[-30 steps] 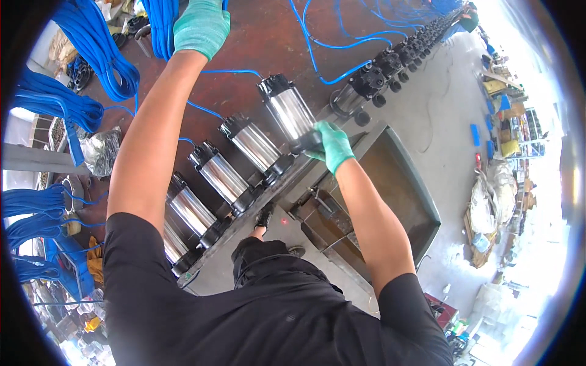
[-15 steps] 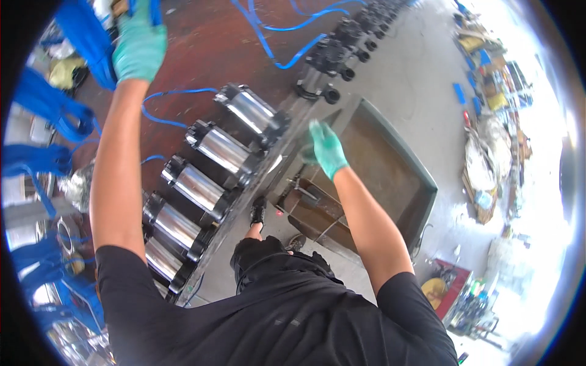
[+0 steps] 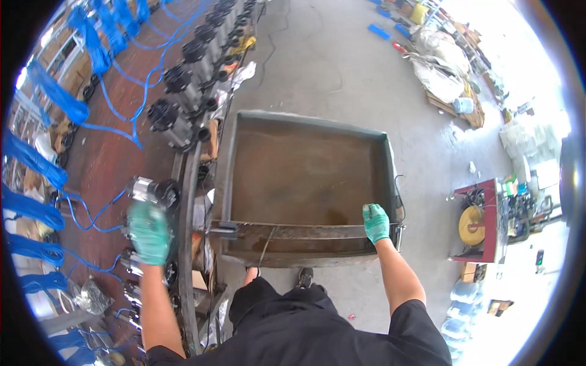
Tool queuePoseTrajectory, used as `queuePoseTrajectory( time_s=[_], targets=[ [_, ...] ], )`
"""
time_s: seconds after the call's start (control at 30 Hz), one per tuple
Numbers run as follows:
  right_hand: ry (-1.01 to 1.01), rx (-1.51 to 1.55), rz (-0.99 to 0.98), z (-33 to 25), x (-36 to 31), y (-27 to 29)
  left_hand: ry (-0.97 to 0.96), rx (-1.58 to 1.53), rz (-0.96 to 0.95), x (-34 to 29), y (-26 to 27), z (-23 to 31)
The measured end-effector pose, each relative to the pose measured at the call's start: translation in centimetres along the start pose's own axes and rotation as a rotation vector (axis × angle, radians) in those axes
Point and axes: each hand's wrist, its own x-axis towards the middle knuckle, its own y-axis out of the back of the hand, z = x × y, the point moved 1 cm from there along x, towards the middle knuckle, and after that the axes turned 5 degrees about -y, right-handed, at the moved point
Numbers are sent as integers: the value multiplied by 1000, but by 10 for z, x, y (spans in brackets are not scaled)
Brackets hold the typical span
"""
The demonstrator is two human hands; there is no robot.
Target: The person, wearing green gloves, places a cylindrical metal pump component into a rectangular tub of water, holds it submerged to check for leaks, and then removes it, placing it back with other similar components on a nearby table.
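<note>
My left hand [image 3: 150, 235], in a green glove, is smeared by motion above the row of silver-bodied, pump-like units on the bench at left. Its fingers cannot be made out, and it covers part of that row. Just beyond it lies one silver unit [image 3: 145, 189] with a black end. My right hand [image 3: 376, 224], gloved the same way, has its fingers curled in at the right end of a bar [image 3: 305, 232] crossing the water tank. Whether it grips the bar is hidden. Murky brown water [image 3: 305, 171] fills the grey rectangular tank [image 3: 311, 121] before me.
More units [image 3: 198, 55] stand upright along the bench [image 3: 91, 177], with blue hoses [image 3: 146, 85] between them. Coiled blue bundles [image 3: 58, 100] hang at far left. A red cart [image 3: 488, 219] stands at right. White sacks [image 3: 436, 76] lie on the floor at far right.
My view has turned, so the tank sits squarely ahead. My left hand has left the blue bundle at the far left and come nearer. The right has moved to the bar's right end.
</note>
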Motion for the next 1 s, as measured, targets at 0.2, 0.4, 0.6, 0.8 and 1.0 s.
queuePoseTrajectory(
  time_s=[0.2, 0.4, 0.6, 0.8, 1.0],
  targets=[
    [-88, -87, -155, 4, 4, -17, -129, -298, -333, -39, -191, 108],
    [-194, 12, -194, 3, 19, -4, 255, 173, -518, -23, -227, 136],
    [-193, 279, -164, 16, 21, -9, 285, 66, -497, -21, -247, 74],
    [-191, 455, -185, 24, 12, -31, -91, 480, -650, -6, -248, 101],
    [-190, 516, -222, 26, 11, -21, -137, -129, -582, 22, -278, 254]
  ],
)
